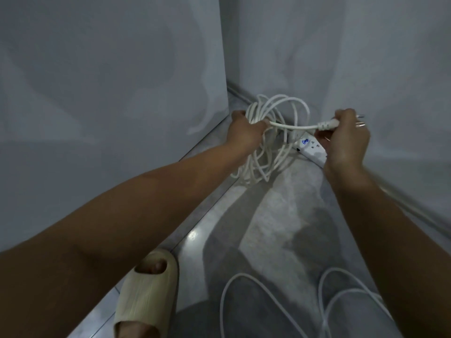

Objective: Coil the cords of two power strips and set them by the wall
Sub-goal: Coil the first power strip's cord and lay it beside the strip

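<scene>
My left hand [246, 132] grips a bundle of white cord loops [273, 111] held up near the corner of the room. My right hand [346, 140] holds the white plug [328, 124] at the cord's end, its metal prongs sticking out past my fingers to the right. A short stretch of cord runs taut between both hands. Below them the white power strip [311, 148] lies on the floor by the right wall, partly hidden by my right hand. A second white cord [244, 286] lies in loose loops on the floor at the bottom.
Grey walls meet in a corner [224, 69] just behind the coil. The glossy tiled floor [273, 215] forms a narrow strip between the walls. A foot in a beige slipper [146, 293] stands at the bottom left.
</scene>
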